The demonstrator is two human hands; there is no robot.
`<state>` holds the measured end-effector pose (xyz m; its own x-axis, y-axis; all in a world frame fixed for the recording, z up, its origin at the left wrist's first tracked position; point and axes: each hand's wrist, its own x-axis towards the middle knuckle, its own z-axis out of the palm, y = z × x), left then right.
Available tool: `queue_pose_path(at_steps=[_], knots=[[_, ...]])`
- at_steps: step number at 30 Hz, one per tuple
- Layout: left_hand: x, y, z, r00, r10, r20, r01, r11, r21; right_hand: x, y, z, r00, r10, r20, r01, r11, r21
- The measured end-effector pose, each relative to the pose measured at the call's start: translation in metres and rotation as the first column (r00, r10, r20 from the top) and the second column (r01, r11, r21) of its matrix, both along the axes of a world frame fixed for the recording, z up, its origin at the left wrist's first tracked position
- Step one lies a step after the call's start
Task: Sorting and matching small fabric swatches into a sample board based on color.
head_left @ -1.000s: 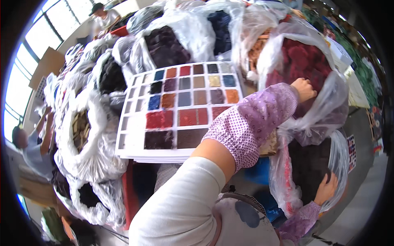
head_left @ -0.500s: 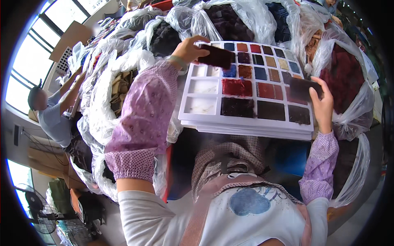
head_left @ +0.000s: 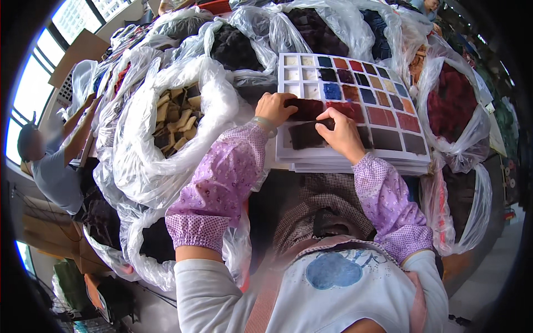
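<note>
A white swatch board (head_left: 281, 151) with a grid of square recesses lies before me on a stack of similar boards. Several recesses hold coloured fabric pieces; those at the upper left are bare. My left hand (head_left: 273, 110) pinches the left end of a dark maroon fabric swatch (head_left: 302, 109) at the board's left side. Over the lower left recesses, my right hand (head_left: 341, 135) has thumb and forefinger apart, their tips close to that swatch's right end. Just below lies a dark brown swatch (head_left: 305, 135), near the right thumb. Part of a red swatch (head_left: 347, 111) is covered by my right hand.
Clear plastic bags of fabric pieces surround the board: tan pieces (head_left: 180, 119) at left, black ones (head_left: 236, 47) behind, and dark red ones (head_left: 452, 102) at right. Another person (head_left: 53, 166) reaches forward at far left. A fan stands at lower left, partly cut off.
My left hand has lowered its swatch to the board. My right hand has moved left across it, and the dark piece it held now appears to lie in the lower left. The view has shifted.
</note>
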<state>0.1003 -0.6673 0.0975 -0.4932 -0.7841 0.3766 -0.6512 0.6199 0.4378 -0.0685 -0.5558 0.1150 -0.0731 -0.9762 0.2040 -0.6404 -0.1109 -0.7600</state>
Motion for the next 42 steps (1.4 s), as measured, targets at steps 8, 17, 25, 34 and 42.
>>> queue_pose_path(at_steps=[8,17,25,34,42], knots=[[-0.002,0.029,-0.006,0.995,0.006,-0.099,-0.036,0.952,-0.305,0.015,-0.008,-0.011,0.912,-0.307,-0.274,0.234,0.935,-0.266],[0.014,0.022,-0.021,0.975,-0.223,-0.02,0.223,0.975,0.008,0.011,0.028,-0.001,0.928,-0.066,-0.366,-0.078,0.928,-0.364],[-0.012,0.015,-0.017,0.925,-0.376,0.057,0.375,0.927,0.027,0.016,0.038,-0.023,0.844,0.038,-0.535,-0.313,0.844,-0.435],[-0.001,0.034,0.059,0.794,-0.25,0.554,0.1,0.953,0.288,-0.076,0.025,0.048,0.777,0.401,-0.484,-0.552,0.805,-0.219],[-0.099,-0.083,0.099,0.866,-0.35,0.357,0.365,0.93,0.025,-0.365,-0.09,0.026,0.835,-0.381,-0.397,0.376,0.922,-0.095]])
